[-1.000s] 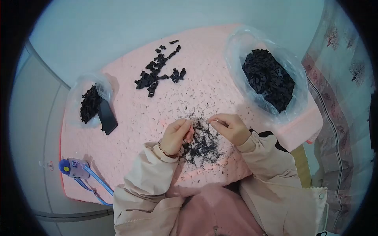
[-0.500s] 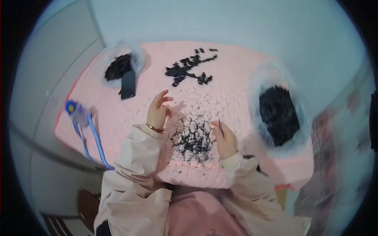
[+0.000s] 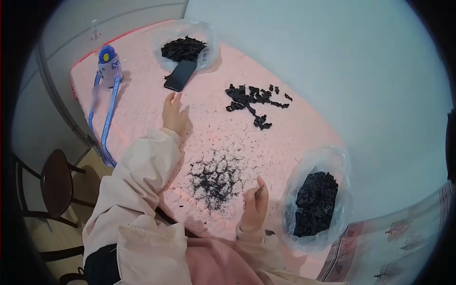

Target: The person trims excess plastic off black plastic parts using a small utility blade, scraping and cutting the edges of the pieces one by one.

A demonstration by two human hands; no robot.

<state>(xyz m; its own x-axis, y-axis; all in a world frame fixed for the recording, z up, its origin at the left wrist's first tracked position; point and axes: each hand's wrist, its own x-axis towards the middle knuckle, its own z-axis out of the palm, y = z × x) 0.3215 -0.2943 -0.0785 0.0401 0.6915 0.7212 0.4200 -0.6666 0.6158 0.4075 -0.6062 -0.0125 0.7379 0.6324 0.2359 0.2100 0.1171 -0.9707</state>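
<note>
My left hand is stretched out over the pink cloth, fingers apart and holding nothing. Its fingertips are just short of a dark phone, which leans toward a clear plastic bag of thin black pieces. Between thumb and fingers, my right hand pinches a small, thin dark tool, too small to name. Fine black scraps lie scattered left of that hand. Farther back is a loose cluster of black pieces.
A second clear bag holding black pieces stands at the right. A bottle with a blue strap stands at the far left of the pink-covered table. A brown chair is beside the table; a patterned curtain hangs right.
My left hand has moved away from the scraps, out toward the phone, its fingers straightening. The right hand still pinches the thin tool. The camera view has turned left.
</note>
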